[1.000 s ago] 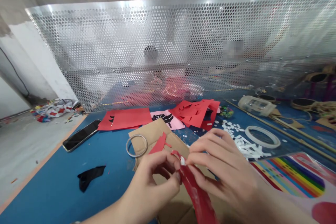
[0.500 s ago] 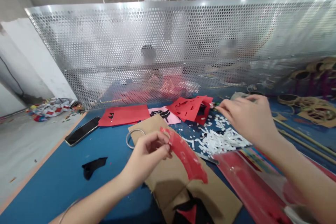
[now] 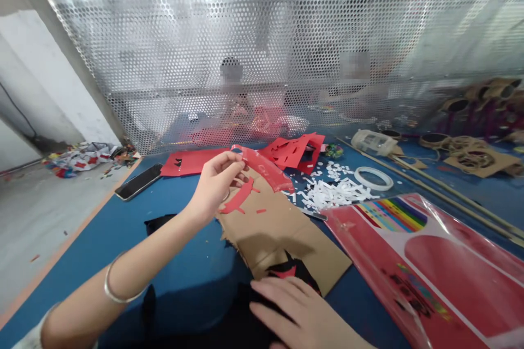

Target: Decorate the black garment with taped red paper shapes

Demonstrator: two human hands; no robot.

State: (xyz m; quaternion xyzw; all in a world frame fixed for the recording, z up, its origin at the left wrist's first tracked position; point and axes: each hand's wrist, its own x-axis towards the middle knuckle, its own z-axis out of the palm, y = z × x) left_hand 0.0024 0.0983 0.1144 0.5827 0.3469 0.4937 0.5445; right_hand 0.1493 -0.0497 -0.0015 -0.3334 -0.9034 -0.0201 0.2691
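A perforated metal screen stands across the far side of a blue-topped table, with a person and another person dimly visible behind it; a large red and white board in clear plastic lies at the right of the table; a brown cardboard sheet lies at the centre, its edges rough and torn.

The left hand is raised just over the top of the cardboard sheet, its fingers curled and pinching one end of a curved red paper strip against the thumb; the strip arcs away to the right, above the cardboard's upper edge. The right hand lies at the cardboard's lower edge, its fingers extended and slightly spread; it rests on a dark material, gripping nothing that I can see, and sits near a black and red cutout on the cardboard.

Red paper sheets and cut red paper lie beyond the cardboard; a phone lies to the left; white paper scraps are heaped to the right, beside a tape roll; a small curved red scrap lies on the cardboard; a bangle circles the left wrist.
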